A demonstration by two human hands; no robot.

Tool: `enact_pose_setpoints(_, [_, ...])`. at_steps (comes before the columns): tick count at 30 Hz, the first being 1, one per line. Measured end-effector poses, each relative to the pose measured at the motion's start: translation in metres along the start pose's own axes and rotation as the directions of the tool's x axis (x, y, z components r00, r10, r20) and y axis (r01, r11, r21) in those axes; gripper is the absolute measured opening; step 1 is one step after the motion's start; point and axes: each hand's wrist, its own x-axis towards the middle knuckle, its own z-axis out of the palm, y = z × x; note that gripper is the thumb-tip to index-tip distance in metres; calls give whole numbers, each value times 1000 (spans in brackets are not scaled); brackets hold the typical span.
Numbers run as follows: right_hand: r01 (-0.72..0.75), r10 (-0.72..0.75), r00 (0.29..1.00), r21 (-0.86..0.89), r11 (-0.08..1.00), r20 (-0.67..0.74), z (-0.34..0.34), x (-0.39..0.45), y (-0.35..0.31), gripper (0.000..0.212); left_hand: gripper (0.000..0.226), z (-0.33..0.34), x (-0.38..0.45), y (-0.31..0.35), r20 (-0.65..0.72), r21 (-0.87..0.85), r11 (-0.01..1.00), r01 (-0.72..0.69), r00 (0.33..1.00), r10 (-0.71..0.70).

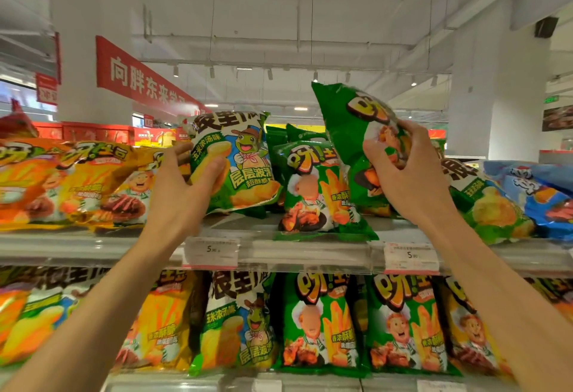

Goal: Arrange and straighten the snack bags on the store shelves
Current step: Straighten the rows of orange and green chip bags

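Observation:
On the top shelf (304, 252), my left hand (183, 193) grips the left edge of a green and white chip bag with a frog cartoon (238, 159), thumb on its front, the bag standing upright. My right hand (406, 171) holds a green fries bag (350, 125) lifted and tilted above the shelf, fingers curled round its right side. Between them another green fries bag (316, 193) stands at the shelf's front edge, with more green bags behind it.
Yellow and orange bags (77, 180) lie slumped on the top shelf at left. A green chip bag (490, 208) and blue bags (539, 196) lean at right. The lower shelf holds a row of upright bags (316, 323). Price tags (210, 252) sit on the shelf edge.

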Motion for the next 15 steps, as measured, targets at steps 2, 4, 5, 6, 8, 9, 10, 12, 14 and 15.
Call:
enact_pose_setpoints(2, [46,-46,999,41,998,4,12,-3,-20,66,75,-18,4,-5,-14,21,1000,9,1000,-8])
enact_pose_setpoints(4, [93,-94,995,71,993,12,29,-8,-42,63,75,-37,8,-9,-36,40,999,9,999,-7])
enact_pose_setpoints(5, [111,-113,993,72,991,22,38,-10,-53,63,75,-47,9,-11,-48,43,999,3,999,-1])
enact_pose_setpoints(6, [125,-128,991,72,990,34,49,-12,-62,63,74,-57,10,-13,-63,43,999,-4,998,7])
enact_pose_setpoints(8, [148,-154,986,89,985,65,72,-15,-82,65,71,-77,13,-17,-88,63,998,-5,996,10])
enact_pose_setpoints(9, [155,-164,983,106,982,81,83,-17,-91,66,72,-87,14,-20,-98,79,997,-2,995,10])
enact_pose_setpoints(10, [165,-176,980,123,979,92,94,-19,-100,67,73,-96,15,-23,-107,93,996,-2,994,12])
enact_pose_setpoints(12, [184,-197,975,129,974,101,117,-24,-115,67,74,-114,18,-29,-129,129,992,-4,991,20])
enact_pose_setpoints(14, [177,-189,975,103,979,121,139,-29,-124,70,72,-128,19,-35,-155,145,989,1,988,22])
enact_pose_setpoints(15, [157,-168,977,86,984,134,149,-32,-126,73,71,-133,19,-38,-164,150,989,2,986,23])
